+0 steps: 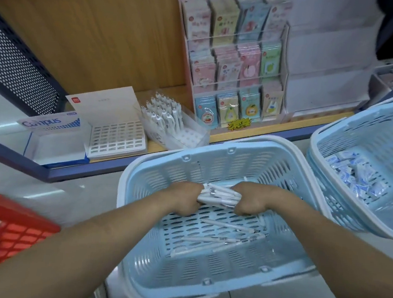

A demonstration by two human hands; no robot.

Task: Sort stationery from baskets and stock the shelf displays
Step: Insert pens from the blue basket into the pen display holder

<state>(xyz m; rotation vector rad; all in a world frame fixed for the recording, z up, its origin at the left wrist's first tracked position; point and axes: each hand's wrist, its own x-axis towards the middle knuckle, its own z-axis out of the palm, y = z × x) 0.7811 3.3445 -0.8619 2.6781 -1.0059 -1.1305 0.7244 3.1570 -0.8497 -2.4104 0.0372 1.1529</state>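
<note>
- Clenched round the left end of a bundle of white pens [219, 195]: the left hand [183, 199], knuckles up.
- Gripping the right end of the same bundle: the right hand [249, 202], fingers curled under.
- Bundle held roughly level between both hands, inside the near light-blue basket [185, 158], above its slotted floor.
- On that floor, nearer the camera than the hands: loose white pens [227, 226], scattered at angles.
- Just to the right, a second light-blue basket [351, 125] with small blue-and-white packets [356, 178] heaped inside.
- At lower left, well apart: a red basket [13, 225].
- Behind, on the wooden shelf [276, 129]: a clear tray [191, 137] with upright white pens [162, 114] in its rear rows.
- Left of the tray: a white grid holder [116, 138], then a Campus box [49, 122].
- Right of the tray: a clear tiered rack [237, 64] of pastel card packs.
</note>
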